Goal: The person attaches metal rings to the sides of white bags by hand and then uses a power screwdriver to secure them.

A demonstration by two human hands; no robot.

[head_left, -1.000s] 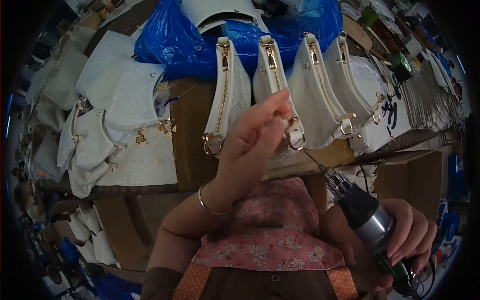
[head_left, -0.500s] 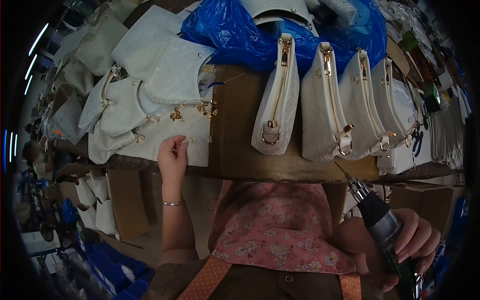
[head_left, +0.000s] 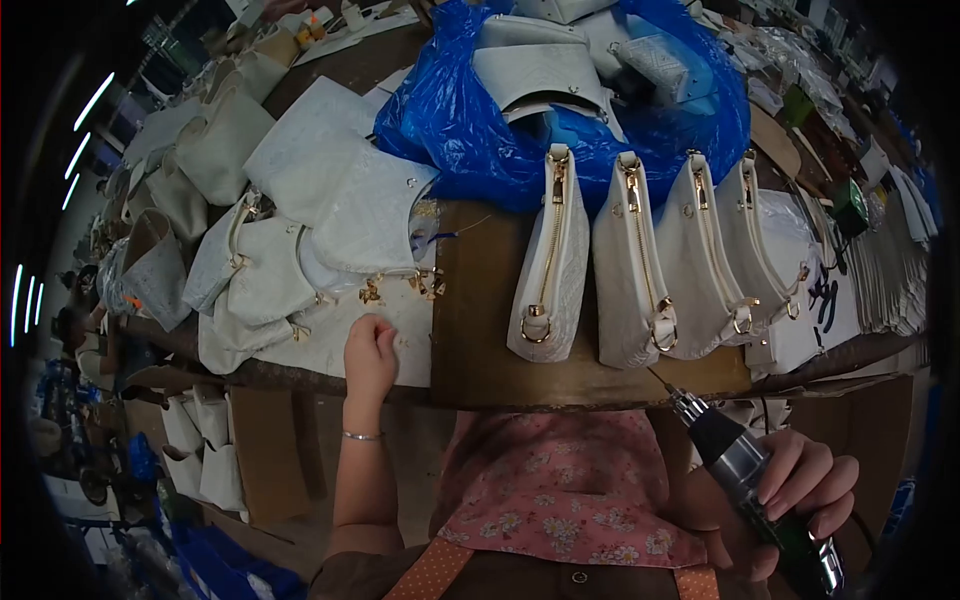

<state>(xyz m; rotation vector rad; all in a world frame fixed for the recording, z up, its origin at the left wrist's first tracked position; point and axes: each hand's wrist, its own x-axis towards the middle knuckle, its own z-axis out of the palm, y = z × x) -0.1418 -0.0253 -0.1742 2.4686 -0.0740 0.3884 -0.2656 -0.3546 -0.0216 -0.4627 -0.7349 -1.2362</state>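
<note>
My right hand (head_left: 808,478) is wrapped around an electric screwdriver (head_left: 728,448), whose thin bit points up and left toward the table edge. The bit's tip is near the base of the second white handbag (head_left: 626,260). Several such bags stand in a row with gold zippers and D-rings; the leftmost is a white handbag (head_left: 548,270). My left hand (head_left: 371,352) is closed over a white sheet (head_left: 410,345); whatever its fingers hold is hidden. Just above that hand lie small gold metal fittings (head_left: 371,291).
Behind the row, a blue plastic bag (head_left: 430,150) holds more white bags. White bag pieces (head_left: 345,215) are heaped at the left. A brown mat (head_left: 470,300) lies under the standing bags. Below the table edge is a cardboard box (head_left: 265,455); dark scissors (head_left: 824,300) lie at the right.
The whole view has shifted, so the table sits lower in it. My left hand's fingers have curled in more tightly. The screwdriver has moved slightly left, its tip closer to the second bag.
</note>
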